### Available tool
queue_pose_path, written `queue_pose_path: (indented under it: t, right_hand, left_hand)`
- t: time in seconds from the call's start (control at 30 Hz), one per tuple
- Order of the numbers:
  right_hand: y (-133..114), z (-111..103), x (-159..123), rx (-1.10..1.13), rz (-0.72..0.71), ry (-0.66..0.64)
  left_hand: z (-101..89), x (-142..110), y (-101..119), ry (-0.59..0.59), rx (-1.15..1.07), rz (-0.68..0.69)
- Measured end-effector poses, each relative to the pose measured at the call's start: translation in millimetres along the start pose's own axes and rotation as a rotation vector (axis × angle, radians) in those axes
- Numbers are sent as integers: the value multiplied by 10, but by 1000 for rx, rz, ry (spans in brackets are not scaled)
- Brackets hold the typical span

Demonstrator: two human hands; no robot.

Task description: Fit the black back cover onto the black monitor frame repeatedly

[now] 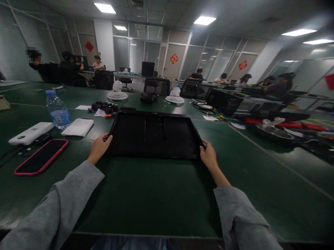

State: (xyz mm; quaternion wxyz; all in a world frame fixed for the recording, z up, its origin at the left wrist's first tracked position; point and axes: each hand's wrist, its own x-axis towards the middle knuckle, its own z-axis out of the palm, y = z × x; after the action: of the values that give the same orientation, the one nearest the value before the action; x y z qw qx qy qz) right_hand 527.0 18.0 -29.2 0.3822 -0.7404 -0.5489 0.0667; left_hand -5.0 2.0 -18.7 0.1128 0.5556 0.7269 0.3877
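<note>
Head view: two hands grip a shallow black tray (154,147) at its sides.
The left hand (99,147) pinches the tray's left edge near the close corner, thumb on top; the right hand (209,156) pinches the right edge likewise. The tray sits at the middle of the green table (156,200), open face up — whether it touches the tabletop, I cannot tell. Left of it — a white folded packet (78,127), a water bottle (57,111) and a red-rimmed phone (42,157).
</note>
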Motion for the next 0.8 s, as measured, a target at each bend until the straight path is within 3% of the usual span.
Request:
queue_pose_path:
  t: [0.13,0.23,0.5,0.8]
  right_hand:
    - [4,-36,-39,41,-58,-16]
    - [-41,-90,-81,54,-34,-52]
    - [-258,12,7,625,232,-271]
    - [-285,71,-15,702,113,-181]
  left_hand:
    - [-48,45,-40,218,-13,-64]
    - [-88,64,-71,298,-57,-157]
    - [-94,32,-33,306,-116,-200]
    - [-106,23,-8,262,-111,-166]
